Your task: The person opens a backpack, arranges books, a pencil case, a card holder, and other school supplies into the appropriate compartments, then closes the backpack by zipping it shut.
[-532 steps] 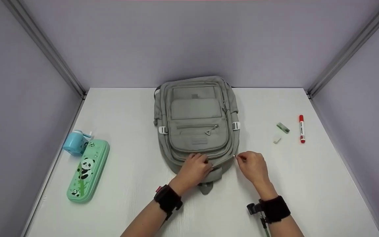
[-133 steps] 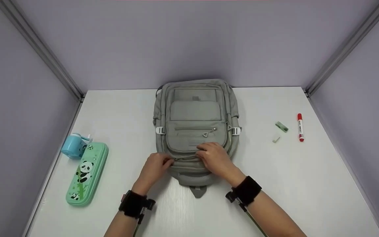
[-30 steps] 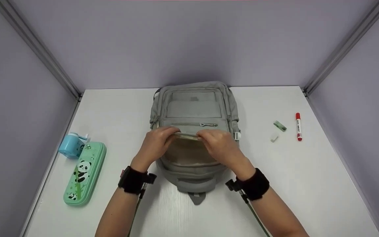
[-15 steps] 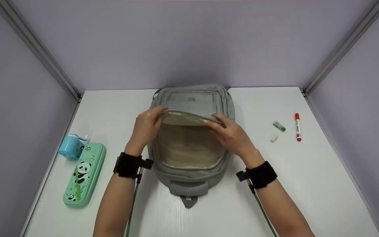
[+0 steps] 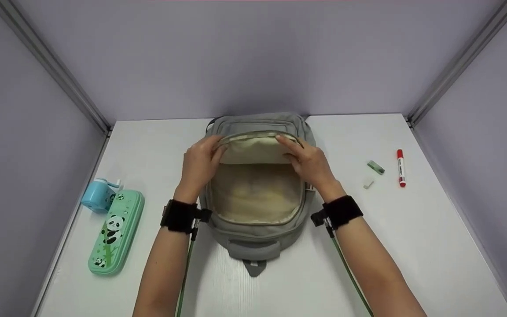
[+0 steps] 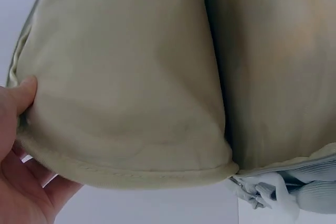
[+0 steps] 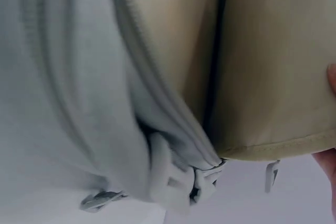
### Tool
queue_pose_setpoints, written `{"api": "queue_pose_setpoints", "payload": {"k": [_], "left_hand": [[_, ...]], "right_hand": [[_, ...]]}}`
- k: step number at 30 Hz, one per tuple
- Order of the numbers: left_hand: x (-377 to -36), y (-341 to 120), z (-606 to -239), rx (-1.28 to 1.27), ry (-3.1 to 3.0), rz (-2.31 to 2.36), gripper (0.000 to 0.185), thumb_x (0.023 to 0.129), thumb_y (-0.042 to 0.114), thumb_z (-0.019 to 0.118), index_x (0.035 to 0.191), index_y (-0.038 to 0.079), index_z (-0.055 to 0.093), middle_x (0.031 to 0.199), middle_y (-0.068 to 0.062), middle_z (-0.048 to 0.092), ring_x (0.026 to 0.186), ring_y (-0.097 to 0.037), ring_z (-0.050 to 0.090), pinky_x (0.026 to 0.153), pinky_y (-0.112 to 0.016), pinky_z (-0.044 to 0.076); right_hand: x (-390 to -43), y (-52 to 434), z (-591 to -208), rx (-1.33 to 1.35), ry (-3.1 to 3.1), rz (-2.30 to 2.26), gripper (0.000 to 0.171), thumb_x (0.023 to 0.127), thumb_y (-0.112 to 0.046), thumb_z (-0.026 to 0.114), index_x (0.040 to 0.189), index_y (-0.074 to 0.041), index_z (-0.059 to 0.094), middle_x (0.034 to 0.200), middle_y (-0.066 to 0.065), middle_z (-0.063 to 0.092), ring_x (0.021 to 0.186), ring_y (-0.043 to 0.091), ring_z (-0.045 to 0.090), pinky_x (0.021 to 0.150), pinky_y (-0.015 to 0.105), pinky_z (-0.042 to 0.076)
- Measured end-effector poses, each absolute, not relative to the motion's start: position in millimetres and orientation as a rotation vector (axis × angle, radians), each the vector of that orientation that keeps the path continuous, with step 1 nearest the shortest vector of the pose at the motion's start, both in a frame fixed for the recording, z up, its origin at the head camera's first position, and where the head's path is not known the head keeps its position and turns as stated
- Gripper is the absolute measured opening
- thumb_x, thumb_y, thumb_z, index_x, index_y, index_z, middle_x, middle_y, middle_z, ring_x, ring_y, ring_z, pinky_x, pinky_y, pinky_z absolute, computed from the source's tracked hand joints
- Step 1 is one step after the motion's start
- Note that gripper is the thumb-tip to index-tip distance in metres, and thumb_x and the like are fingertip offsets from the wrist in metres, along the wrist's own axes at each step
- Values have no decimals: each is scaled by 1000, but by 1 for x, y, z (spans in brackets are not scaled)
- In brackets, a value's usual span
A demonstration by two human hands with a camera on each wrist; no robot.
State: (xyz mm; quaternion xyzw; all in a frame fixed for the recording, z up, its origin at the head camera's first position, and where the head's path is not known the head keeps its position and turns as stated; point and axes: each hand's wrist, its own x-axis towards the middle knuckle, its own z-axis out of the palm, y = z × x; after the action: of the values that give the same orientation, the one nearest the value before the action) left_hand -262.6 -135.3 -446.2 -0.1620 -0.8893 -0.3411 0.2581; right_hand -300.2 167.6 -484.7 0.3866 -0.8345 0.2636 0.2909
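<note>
A grey backpack (image 5: 253,233) lies on the white table with its top handle toward me. Its front compartment is unzipped, and the flap (image 5: 253,152) is lifted back, baring a beige lining. My left hand (image 5: 200,163) pinches the flap's left edge; in the left wrist view the thumb (image 6: 26,93) presses on the lining, with other fingers behind the cloth. On the other side, my right hand (image 5: 311,165) holds the flap's right edge. Only its fingertips show at the border of the right wrist view, beside the lining (image 7: 278,66). Inside the compartment only bare lining shows.
At the left lie a green panda pencil case (image 5: 117,233) and a blue pencil sharpener (image 5: 98,196). To the right are a red-capped marker (image 5: 401,168), a small green block (image 5: 376,167) and a small whitish piece (image 5: 369,183). Panels enclose the table's back and sides.
Earlier the hands worked along the zipper of the closed compartment. Since then both have gripped the flap and raised it away from me, opening the compartment wide. The other objects stayed put.
</note>
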Motion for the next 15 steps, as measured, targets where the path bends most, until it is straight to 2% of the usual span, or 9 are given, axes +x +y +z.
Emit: {"api": "queue_pose_setpoints", "payload": {"k": [2,6,11,15], "left_hand": [[-259,-139,-445,-413,-2385,-941,29,94,25,68,114,4,70,95,-9,69,76,-21,64,66,-40,51],[-251,-148,-443,-332,-2344,-906,35,95,31,66,117,4,68,100,-12,68,86,-26,66,70,-43,52],[-235,-175,-450,-67,-2347,-690,38,94,35,68,114,2,69,100,-18,68,82,-35,66,72,-52,51],[-215,-207,-461,180,-2476,-570,43,89,33,73,115,-2,67,106,-26,66,84,-44,64,73,-59,48]], "right_hand": [[-305,166,-480,1015,-2240,719,66,90,-8,72,147,-29,47,104,12,64,60,20,47,54,37,43],[-314,166,-468,969,-2287,789,65,87,-7,74,144,-27,52,110,12,65,71,25,56,64,41,48],[-325,166,-457,911,-2386,879,66,86,-5,75,144,-25,52,120,10,65,95,28,63,81,43,49],[-332,165,-452,864,-2464,957,66,86,-6,75,145,-25,51,131,8,62,113,28,60,94,42,47]]}}
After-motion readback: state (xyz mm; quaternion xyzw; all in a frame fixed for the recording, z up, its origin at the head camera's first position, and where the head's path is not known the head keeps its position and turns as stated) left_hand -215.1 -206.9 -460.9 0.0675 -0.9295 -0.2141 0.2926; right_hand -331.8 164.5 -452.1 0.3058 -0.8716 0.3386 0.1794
